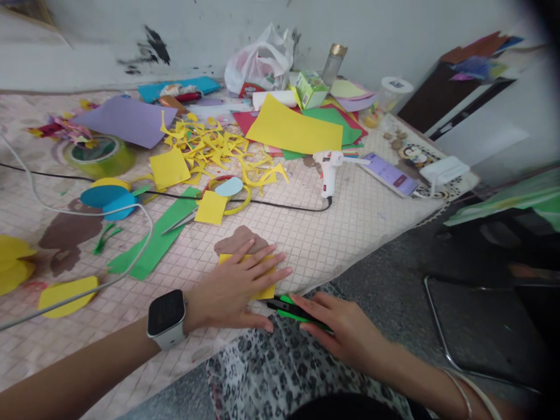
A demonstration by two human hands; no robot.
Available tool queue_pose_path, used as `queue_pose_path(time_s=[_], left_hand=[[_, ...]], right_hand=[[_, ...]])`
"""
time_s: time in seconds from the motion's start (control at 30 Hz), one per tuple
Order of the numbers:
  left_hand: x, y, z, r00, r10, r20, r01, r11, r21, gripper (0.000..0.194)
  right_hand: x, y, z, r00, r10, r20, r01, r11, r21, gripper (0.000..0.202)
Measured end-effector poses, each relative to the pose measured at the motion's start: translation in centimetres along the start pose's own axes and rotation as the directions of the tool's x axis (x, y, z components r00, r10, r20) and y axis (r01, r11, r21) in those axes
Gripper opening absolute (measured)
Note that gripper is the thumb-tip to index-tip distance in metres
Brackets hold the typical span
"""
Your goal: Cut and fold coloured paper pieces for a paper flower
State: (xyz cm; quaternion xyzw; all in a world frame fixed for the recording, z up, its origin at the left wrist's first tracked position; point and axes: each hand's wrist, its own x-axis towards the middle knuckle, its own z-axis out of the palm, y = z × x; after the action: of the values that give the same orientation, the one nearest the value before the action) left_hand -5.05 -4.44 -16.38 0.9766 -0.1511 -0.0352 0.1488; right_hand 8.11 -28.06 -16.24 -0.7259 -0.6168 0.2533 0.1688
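My left hand (238, 286), with a watch on its wrist, lies flat with fingers spread on a yellow paper square (264, 293) near the table's front edge. Most of the square is under the palm and fingers. In my right hand (345, 326) is a green and black utility knife (294, 307), its front end close to the square's lower right corner. Whether the blade touches the paper I cannot tell. Beyond the left hand, two more yellow squares, one near (210, 207) and one farther (170, 169), rest beside scissors (231, 209).
A white glue gun (329, 175) stands right of centre, its black cord running left across the table. Yellow scraps (219, 146) lie heaped behind. Also there are a green tape roll (100, 156), a green paper strip (153, 242), a phone (391, 174) and a pale cable (144, 245).
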Motion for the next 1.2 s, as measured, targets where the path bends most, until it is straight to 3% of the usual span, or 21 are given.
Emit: queue_pose_path(time_s=[0.4, 0.6, 0.7, 0.87, 0.97, 1.07, 1.2], left_hand=[[-0.1, 0.1, -0.1, 0.999, -0.007, 0.044, 0.006, 1.0, 0.021, 0.084], [0.4, 1.0, -0.3, 0.997, -0.068, 0.043, 0.067, 0.998, 0.019, 0.091], [2.3, 1.8, 0.1, 0.995, -0.102, -0.007, 0.102, 0.995, 0.007, 0.088], [7.7, 3.0, 1.2, 0.973, -0.192, -0.129, 0.195, 0.981, 0.013, 0.085], [9.6, 3.3, 1.0, 0.956, -0.23, -0.182, 0.237, 0.971, 0.019, 0.08], [8.6, 2.8, 0.0, 0.955, -0.209, -0.211, 0.224, 0.973, 0.048, 0.063], [4.2, 1.3, -0.9, 0.977, -0.106, -0.185, 0.129, 0.985, 0.116, 0.048]], right_hand=[[-0.7, 0.3, 0.7, 1.0, 0.006, 0.003, -0.006, 1.0, 0.03, 0.043], [-0.4, 1.2, -0.5, 1.0, -0.004, 0.018, 0.003, 0.999, 0.046, 0.044], [-1.1, 2.6, -1.9, 0.999, -0.001, 0.052, -0.001, 1.0, 0.027, 0.045], [-2.7, 5.9, -4.4, 0.997, 0.031, 0.069, -0.029, 0.999, -0.033, 0.044], [-2.9, 7.5, -5.5, 0.996, 0.034, 0.079, -0.031, 0.999, -0.04, 0.043], [-2.7, 8.4, -6.0, 0.995, 0.013, 0.097, -0.011, 1.0, -0.018, 0.044], [-2.5, 8.8, -5.7, 0.995, 0.001, 0.099, -0.002, 1.0, 0.003, 0.046]])
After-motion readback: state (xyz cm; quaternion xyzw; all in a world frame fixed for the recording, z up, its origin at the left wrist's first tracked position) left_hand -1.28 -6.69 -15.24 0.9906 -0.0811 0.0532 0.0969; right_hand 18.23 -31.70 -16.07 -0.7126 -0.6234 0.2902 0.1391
